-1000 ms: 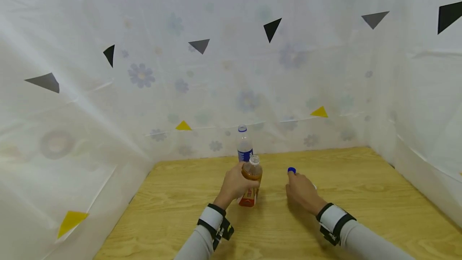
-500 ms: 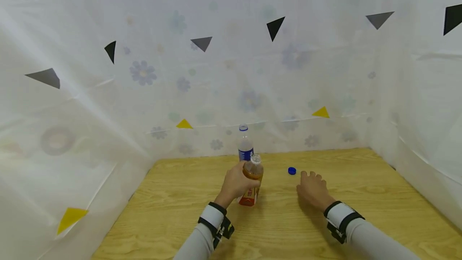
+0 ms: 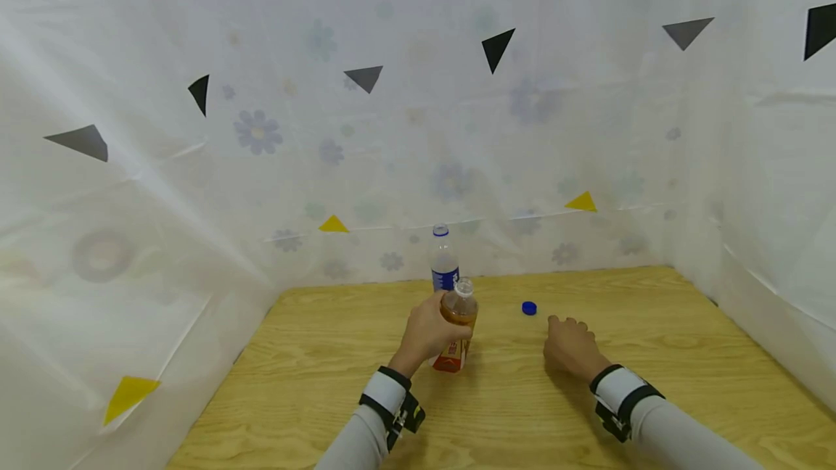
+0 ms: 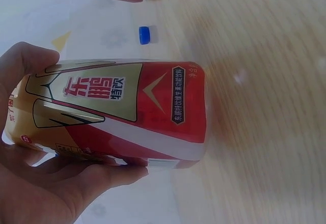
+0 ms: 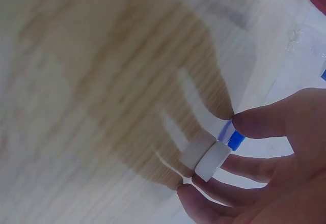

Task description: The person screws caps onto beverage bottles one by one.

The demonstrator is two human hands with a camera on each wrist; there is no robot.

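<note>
My left hand (image 3: 429,332) grips an uncapped bottle of amber drink (image 3: 459,310) standing on the table. Its red and gold label (image 4: 117,94) faces the left wrist camera. My right hand (image 3: 572,347) is low over the table, right of a blue bottle cap (image 3: 529,308). In the right wrist view its thumb and fingers are spread around a white bottle cap (image 5: 213,161) on the tabletop. A gap shows between thumb and white cap; whether a finger touches it is hard to tell. The hand hides this cap in the head view.
Behind the amber bottle stands a clear, uncapped bottle with a blue label (image 3: 445,260), its lower part hidden. The wood-grain table (image 3: 313,368) ends at a pale plastic curtain (image 3: 405,165) at the back and sides.
My right hand has left the blue cap, which stays on the table, and shifted right to the white cap, covering it. The left hand and its bottle have stayed put.
</note>
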